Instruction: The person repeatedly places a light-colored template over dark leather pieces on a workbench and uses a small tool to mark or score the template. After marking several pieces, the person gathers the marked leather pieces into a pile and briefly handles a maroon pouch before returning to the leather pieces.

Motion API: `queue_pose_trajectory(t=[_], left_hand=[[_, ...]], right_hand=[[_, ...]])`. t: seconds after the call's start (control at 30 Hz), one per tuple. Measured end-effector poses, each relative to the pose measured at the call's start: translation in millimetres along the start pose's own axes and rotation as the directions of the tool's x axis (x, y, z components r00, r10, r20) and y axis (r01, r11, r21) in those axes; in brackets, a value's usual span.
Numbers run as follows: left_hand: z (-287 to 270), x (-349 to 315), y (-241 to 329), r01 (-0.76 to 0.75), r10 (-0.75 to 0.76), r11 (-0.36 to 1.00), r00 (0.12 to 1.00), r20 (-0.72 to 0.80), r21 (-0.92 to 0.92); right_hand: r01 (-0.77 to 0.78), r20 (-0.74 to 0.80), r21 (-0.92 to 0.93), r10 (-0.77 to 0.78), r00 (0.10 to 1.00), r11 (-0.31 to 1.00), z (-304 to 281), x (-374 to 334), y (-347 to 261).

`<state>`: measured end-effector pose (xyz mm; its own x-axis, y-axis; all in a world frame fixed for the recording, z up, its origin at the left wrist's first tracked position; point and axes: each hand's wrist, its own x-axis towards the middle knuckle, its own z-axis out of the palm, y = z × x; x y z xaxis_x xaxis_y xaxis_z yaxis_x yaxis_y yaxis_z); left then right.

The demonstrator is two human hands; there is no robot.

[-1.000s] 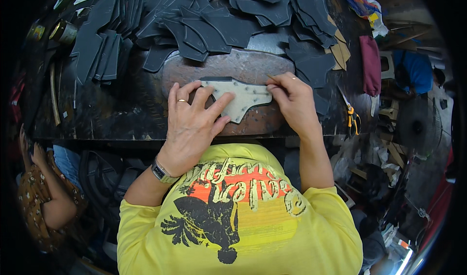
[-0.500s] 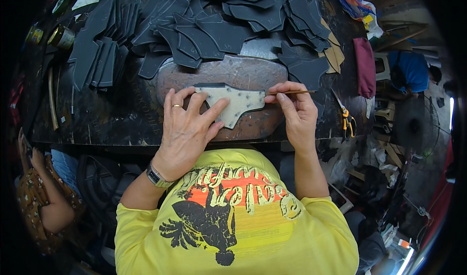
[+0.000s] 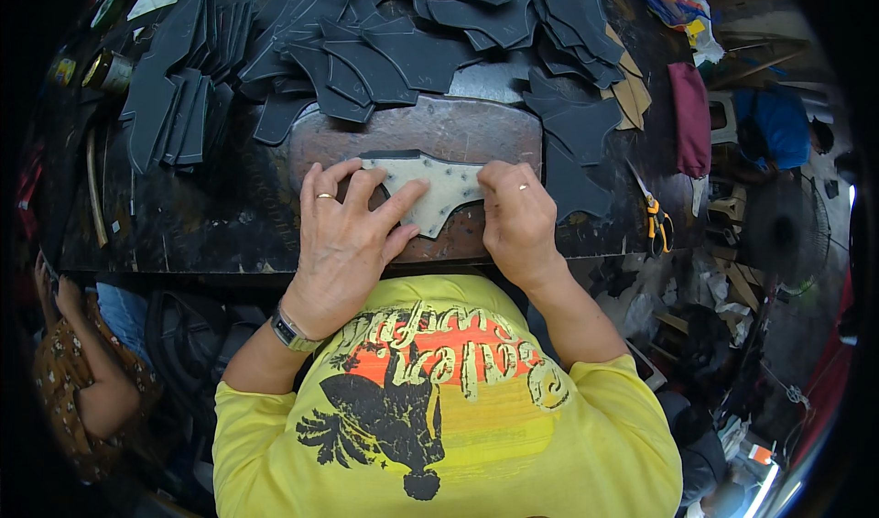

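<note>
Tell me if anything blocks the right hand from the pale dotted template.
Nothing visible does: the right hand is at the right end of the pale dotted template, while the left hand lies over its left part.

L hand (image 3: 343,225) splayed & R hand (image 3: 520,214) curled.

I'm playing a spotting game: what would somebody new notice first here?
Probably the bright yellow cloth shirt, filling the lower middle. Just above it, the left hand rests spread over a pale, flat, dark-edged piece, with the right hand at its right end. Beyond, flat dark-grey curvy-edged pieces lie heaped on the dark table.
</note>
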<state>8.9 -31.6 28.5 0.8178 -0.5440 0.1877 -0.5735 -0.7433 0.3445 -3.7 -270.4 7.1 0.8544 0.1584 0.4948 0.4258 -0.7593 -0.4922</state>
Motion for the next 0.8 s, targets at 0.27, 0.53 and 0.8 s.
queue_pose_trajectory(t=[0.27,0.53,0.8], left_hand=[[0,-1,-2,-0.003,0.003,1.000,1.000,-0.005,-0.013],[0,-2,-2,0.004,-0.004,1.000,1.000,0.001,-0.030],[1,-2,-2,-0.007,0.007,0.999,1.000,-0.005,-0.049]], right_hand=[[-0.451,0.227,0.464,0.390,0.892,0.762,-17,-3,14],[-0.337,0.066,0.307,0.334,0.940,0.890,-7,-7,5],[-0.432,0.109,0.598,0.465,0.878,0.675,-12,-10,0]])
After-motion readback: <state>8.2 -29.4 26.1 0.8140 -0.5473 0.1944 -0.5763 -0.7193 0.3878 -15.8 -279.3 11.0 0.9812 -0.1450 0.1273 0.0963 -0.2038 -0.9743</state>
